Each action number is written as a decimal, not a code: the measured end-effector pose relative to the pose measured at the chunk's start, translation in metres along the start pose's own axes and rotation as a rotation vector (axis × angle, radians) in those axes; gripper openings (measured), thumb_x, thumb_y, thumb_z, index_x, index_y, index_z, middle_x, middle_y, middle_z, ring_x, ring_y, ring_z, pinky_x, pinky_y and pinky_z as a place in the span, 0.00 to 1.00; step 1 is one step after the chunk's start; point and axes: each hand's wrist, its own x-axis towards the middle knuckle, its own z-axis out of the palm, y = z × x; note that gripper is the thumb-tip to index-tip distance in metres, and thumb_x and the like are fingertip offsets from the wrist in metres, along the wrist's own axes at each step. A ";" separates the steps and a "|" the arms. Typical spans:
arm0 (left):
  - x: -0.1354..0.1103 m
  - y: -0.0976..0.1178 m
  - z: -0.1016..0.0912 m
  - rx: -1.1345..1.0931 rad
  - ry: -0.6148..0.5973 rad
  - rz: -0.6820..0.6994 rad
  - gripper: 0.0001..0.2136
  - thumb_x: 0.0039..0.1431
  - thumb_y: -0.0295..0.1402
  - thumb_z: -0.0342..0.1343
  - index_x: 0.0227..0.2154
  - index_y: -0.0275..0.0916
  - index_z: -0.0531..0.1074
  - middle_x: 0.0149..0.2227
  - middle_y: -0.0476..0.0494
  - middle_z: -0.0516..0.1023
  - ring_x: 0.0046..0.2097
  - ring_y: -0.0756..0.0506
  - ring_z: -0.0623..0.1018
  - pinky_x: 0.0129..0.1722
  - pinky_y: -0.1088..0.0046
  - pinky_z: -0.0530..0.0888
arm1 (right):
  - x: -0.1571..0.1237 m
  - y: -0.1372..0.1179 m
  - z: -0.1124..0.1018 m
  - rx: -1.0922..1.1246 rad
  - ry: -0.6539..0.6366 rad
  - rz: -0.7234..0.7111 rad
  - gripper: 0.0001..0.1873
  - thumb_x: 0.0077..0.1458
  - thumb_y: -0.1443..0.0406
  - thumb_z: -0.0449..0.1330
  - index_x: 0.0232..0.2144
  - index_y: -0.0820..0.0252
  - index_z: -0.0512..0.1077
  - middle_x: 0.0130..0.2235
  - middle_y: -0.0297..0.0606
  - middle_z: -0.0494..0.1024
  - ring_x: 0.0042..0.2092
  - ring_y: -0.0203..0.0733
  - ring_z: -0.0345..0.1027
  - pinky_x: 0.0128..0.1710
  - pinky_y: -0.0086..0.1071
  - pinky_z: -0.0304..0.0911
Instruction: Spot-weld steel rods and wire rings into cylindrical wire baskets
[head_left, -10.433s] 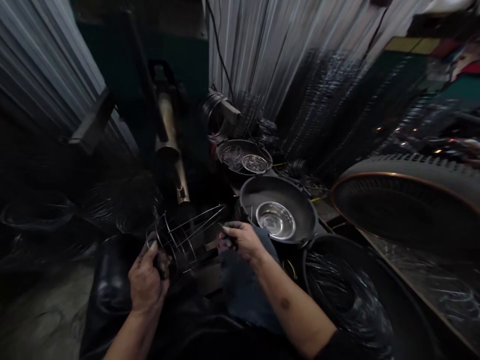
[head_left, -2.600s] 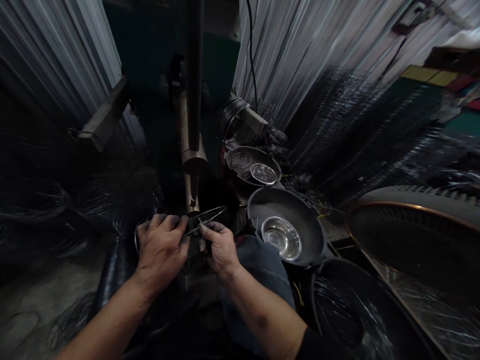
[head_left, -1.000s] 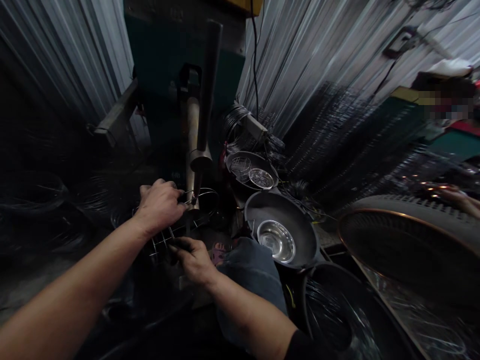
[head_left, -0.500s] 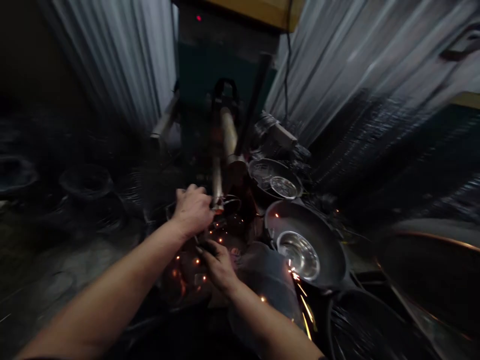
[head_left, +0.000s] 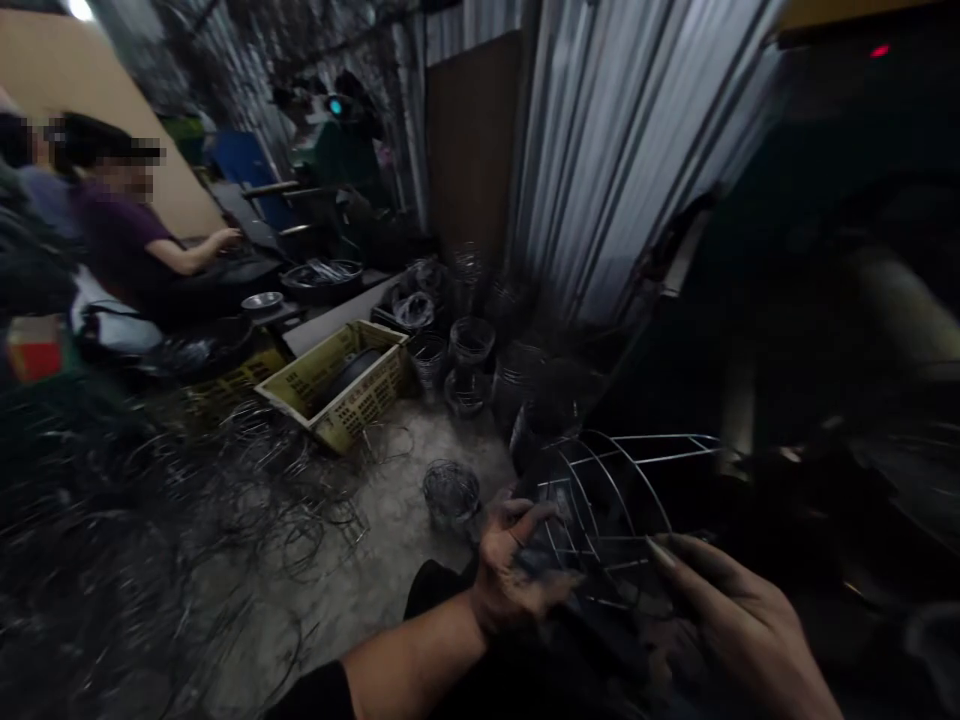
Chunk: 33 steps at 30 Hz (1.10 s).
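A wire frame (head_left: 596, 495) of curved and straight metal rods, with a long narrow wire handle pointing right, is in front of me. My right hand (head_left: 739, 610) pinches its near right side, thumb along the wire. At the frame's left edge is my left hand (head_left: 517, 565), slightly blurred, its fingers and thumb apart; whether it touches the wire is hard to tell. Dark machine parts with a pale rod (head_left: 739, 420) stand beyond the right hand, deep in shadow.
Tangled wire pieces (head_left: 292, 510) cover the floor at left. A round wire bundle (head_left: 450, 490) stands near my left hand. Behind it are a yellow crate (head_left: 337, 390) and stacked wire rings (head_left: 471, 345). A co-worker (head_left: 127, 220) sits at the far left.
The view has swung left, away from the machine and pans. My hands were close together at the machine amid sparks; now they are apart around the wire frame.
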 end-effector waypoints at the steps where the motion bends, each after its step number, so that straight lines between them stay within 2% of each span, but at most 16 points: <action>1: -0.002 0.001 -0.005 0.046 0.039 0.002 0.28 0.50 0.45 0.60 0.55 0.45 0.66 0.46 0.37 0.69 0.48 0.38 0.72 0.48 0.53 0.73 | 0.001 -0.010 0.012 -0.031 -0.030 -0.040 0.22 0.34 0.49 0.69 0.29 0.59 0.79 0.31 0.46 0.80 0.34 0.53 0.75 0.29 0.35 0.71; 4: -0.002 0.008 -0.026 0.169 0.142 0.044 0.27 0.55 0.35 0.56 0.58 0.48 0.60 0.50 0.37 0.68 0.52 0.38 0.70 0.52 0.51 0.70 | 0.015 -0.032 0.056 -0.126 -0.172 -0.167 0.22 0.38 0.49 0.65 0.30 0.60 0.79 0.31 0.46 0.81 0.35 0.53 0.75 0.31 0.36 0.70; 6: 0.001 0.012 -0.042 0.291 0.137 0.120 0.27 0.54 0.31 0.54 0.59 0.47 0.61 0.50 0.37 0.69 0.51 0.38 0.70 0.51 0.52 0.69 | 0.028 -0.036 0.088 -0.195 -0.290 -0.254 0.21 0.39 0.50 0.63 0.29 0.59 0.79 0.32 0.45 0.81 0.37 0.52 0.74 0.35 0.37 0.69; 9: 0.003 0.008 -0.065 0.511 -0.050 0.156 0.30 0.50 0.30 0.55 0.59 0.43 0.62 0.51 0.37 0.72 0.48 0.36 0.71 0.45 0.53 0.70 | 0.048 -0.023 0.134 -0.295 -0.425 -0.321 0.18 0.39 0.52 0.60 0.28 0.58 0.79 0.34 0.43 0.81 0.39 0.52 0.74 0.41 0.40 0.67; 11: 0.001 -0.001 -0.076 0.597 -0.196 0.097 0.31 0.48 0.29 0.54 0.59 0.40 0.62 0.50 0.38 0.75 0.45 0.35 0.72 0.41 0.54 0.71 | 0.057 -0.007 0.159 -0.337 -0.491 -0.288 0.18 0.39 0.52 0.60 0.28 0.58 0.79 0.33 0.43 0.81 0.38 0.52 0.74 0.40 0.39 0.67; 13: -0.005 -0.013 -0.086 0.633 -0.284 0.034 0.29 0.49 0.29 0.54 0.57 0.40 0.64 0.45 0.38 0.77 0.42 0.35 0.72 0.38 0.54 0.71 | 0.064 0.007 0.176 -0.367 -0.563 -0.218 0.18 0.40 0.52 0.60 0.28 0.59 0.78 0.30 0.43 0.81 0.35 0.51 0.74 0.36 0.39 0.67; 16: -0.019 -0.029 -0.098 0.598 -0.285 -0.009 0.23 0.51 0.31 0.55 0.53 0.41 0.69 0.41 0.39 0.79 0.41 0.38 0.74 0.40 0.54 0.71 | 0.073 0.021 0.191 -0.374 -0.647 -0.170 0.18 0.43 0.52 0.60 0.28 0.59 0.79 0.28 0.41 0.81 0.31 0.48 0.73 0.32 0.37 0.65; 19: -0.028 -0.037 -0.107 0.513 -0.156 -0.008 0.21 0.53 0.32 0.54 0.52 0.41 0.70 0.43 0.38 0.78 0.41 0.41 0.75 0.42 0.57 0.72 | 0.079 0.025 0.200 -0.401 -0.721 -0.201 0.17 0.46 0.53 0.59 0.28 0.59 0.79 0.30 0.41 0.81 0.33 0.47 0.74 0.34 0.35 0.65; 25: -0.025 -0.057 -0.129 0.618 0.095 -0.045 0.19 0.56 0.28 0.53 0.51 0.37 0.70 0.46 0.35 0.76 0.47 0.39 0.75 0.47 0.56 0.72 | 0.069 0.006 0.216 -0.859 -0.774 -0.440 0.12 0.51 0.63 0.57 0.34 0.56 0.80 0.38 0.42 0.82 0.41 0.46 0.75 0.42 0.32 0.63; 28: -0.026 -0.075 -0.141 0.647 0.175 -0.105 0.18 0.57 0.28 0.54 0.51 0.38 0.71 0.47 0.35 0.75 0.48 0.40 0.74 0.48 0.59 0.72 | 0.059 -0.005 0.226 -0.997 -0.807 -0.451 0.13 0.53 0.64 0.57 0.38 0.56 0.79 0.41 0.42 0.81 0.42 0.44 0.75 0.41 0.29 0.63; 30: -0.030 -0.084 -0.146 0.650 0.173 -0.095 0.19 0.57 0.28 0.54 0.53 0.38 0.70 0.48 0.36 0.75 0.48 0.41 0.74 0.48 0.61 0.72 | 0.055 -0.008 0.231 -1.059 -0.807 -0.432 0.13 0.54 0.63 0.57 0.40 0.56 0.78 0.41 0.42 0.81 0.41 0.43 0.75 0.39 0.29 0.63; 33: -0.033 -0.089 -0.147 0.660 0.003 -0.060 0.23 0.57 0.28 0.54 0.57 0.38 0.65 0.52 0.37 0.73 0.49 0.40 0.72 0.49 0.60 0.70 | 0.050 -0.010 0.235 -1.121 -0.822 -0.439 0.14 0.56 0.65 0.55 0.43 0.57 0.77 0.42 0.43 0.81 0.42 0.44 0.75 0.40 0.29 0.63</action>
